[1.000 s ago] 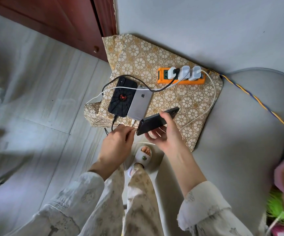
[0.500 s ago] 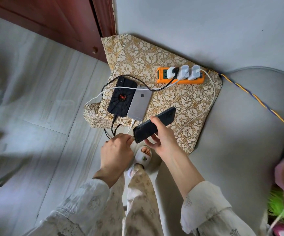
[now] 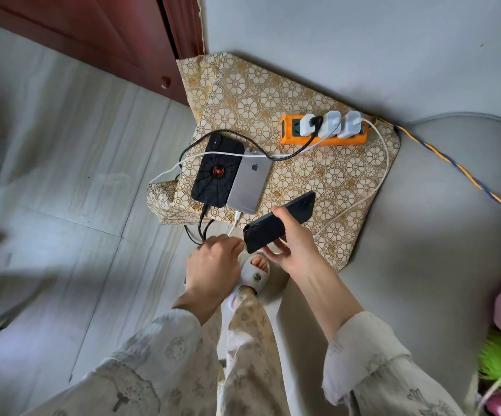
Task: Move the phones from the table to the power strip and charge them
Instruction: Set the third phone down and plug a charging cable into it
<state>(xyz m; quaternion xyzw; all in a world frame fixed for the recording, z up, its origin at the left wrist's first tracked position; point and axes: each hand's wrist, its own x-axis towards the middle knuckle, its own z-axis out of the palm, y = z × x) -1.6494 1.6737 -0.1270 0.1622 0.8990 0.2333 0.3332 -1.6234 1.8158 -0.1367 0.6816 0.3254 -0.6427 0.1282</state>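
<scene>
My right hand (image 3: pixel 294 247) grips a dark phone (image 3: pixel 276 223), held tilted above the near edge of the patterned cushion (image 3: pixel 318 175). At the phone's lower end my left hand (image 3: pixel 213 265) has its fingertips pinched; the cable end there is hidden by my fingers. A black phone with a red spider case (image 3: pixel 216 172) and a silver phone (image 3: pixel 250 184) lie side by side on the cushion, each with a cable in its near end. The orange power strip (image 3: pixel 324 133) sits at the cushion's far side with three white chargers plugged in.
A white cable (image 3: pixel 384 163) loops along the cushion's right edge. A grey sofa (image 3: pixel 438 235) lies to the right, with a yellow-blue cord (image 3: pixel 465 178) across it. A red-brown wooden door (image 3: pixel 108 40) stands at the top left. My slippered foot (image 3: pixel 255 271) is on the tiled floor.
Both hands and the dark phone have drifted slightly down and left, toward me. The two phones on the cushion have not moved.
</scene>
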